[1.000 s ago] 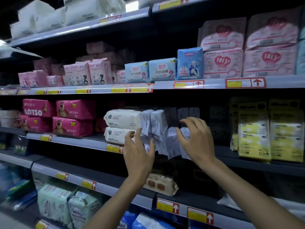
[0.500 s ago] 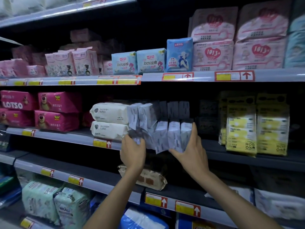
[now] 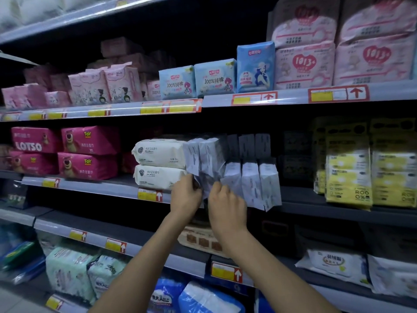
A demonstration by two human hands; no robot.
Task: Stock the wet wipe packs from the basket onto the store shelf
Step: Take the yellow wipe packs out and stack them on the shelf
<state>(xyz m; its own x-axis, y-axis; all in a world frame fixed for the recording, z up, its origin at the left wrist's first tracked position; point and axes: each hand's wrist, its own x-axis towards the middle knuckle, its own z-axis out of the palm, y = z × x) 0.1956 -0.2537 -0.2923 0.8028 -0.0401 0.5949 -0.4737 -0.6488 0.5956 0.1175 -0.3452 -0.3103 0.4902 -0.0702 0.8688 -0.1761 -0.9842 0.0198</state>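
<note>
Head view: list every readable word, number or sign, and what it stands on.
"LOTSO": pink pack, left.
"TOY": pink bear pack.
"100%纯棉": light blue pack.
"1013+": pink-white pack.
"Wet Wipes": white pack.
"ROO 0%": yellow pack.
Red up arrow: price tag; prices blurred.
Print on the grey packs: too blurred.

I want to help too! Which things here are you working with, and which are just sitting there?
In the job: left hand, right hand, grey wipe packs they grip, middle shelf.
Just there: pink Lotso packs, yellow packs, blue packs.
</note>
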